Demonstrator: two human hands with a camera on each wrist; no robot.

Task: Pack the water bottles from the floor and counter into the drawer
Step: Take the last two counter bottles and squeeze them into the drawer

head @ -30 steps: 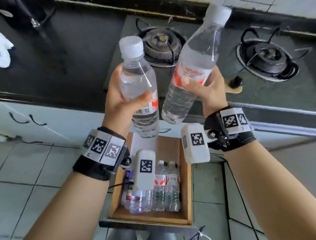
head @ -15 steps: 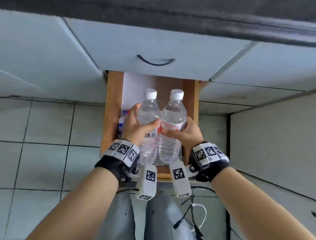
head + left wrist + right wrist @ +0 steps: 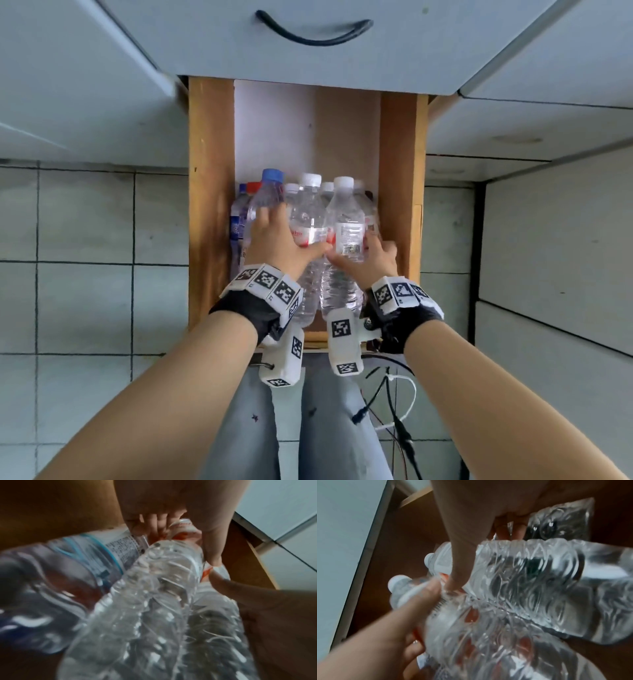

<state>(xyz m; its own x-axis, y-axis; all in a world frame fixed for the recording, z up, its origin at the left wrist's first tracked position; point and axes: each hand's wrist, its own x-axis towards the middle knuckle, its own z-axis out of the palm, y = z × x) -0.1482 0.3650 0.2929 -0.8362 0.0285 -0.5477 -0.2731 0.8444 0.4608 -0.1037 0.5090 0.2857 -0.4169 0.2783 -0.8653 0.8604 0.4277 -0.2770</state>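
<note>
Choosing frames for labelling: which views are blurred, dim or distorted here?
Head view: bright and mostly sharp, wide-angle bending at the edges, left hand slightly smeared. Left wrist view: dim, bottle soft with motion blur. Right wrist view: dim too, clear plastic bottle glinting, edges blurred.

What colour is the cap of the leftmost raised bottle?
Blue cap, clearest in the head view.

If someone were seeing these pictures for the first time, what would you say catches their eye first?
Two clear water bottles with white caps, side by side at the centre, the left hand and right hand each gripping one. They sit over more bottles in the front half of an open wooden drawer. A blue-capped bottle stands out at the left.
</note>
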